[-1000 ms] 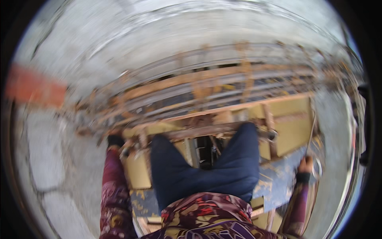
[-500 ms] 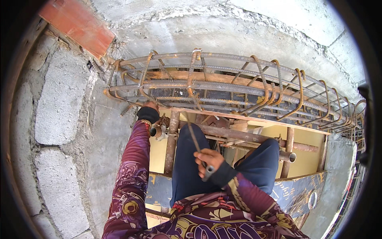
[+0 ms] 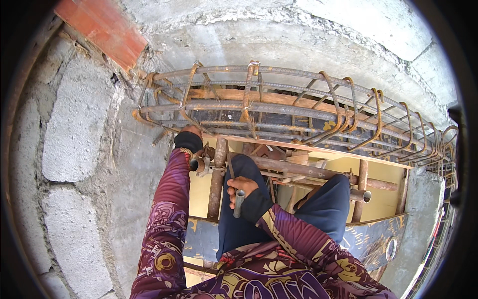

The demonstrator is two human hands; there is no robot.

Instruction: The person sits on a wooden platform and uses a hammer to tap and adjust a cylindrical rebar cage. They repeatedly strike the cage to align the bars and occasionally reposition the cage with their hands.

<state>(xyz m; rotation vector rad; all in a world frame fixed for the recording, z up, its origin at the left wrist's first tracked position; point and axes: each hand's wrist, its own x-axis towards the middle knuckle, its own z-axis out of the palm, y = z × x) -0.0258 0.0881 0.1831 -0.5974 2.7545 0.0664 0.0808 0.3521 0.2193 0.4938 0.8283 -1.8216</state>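
Left hand at steel cage, near left, cannot tell grip; right hand clenched on metal tool. Hoops already ring bars, spacing uneven; whether all fastened, unclear.

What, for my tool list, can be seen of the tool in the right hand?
The tool looks like metal: a thin brownish rod and a thicker grey tube with an open end. The right hand grips it, hiding where they meet. The rod points up the picture by the left knee; whether they touch is unclear.
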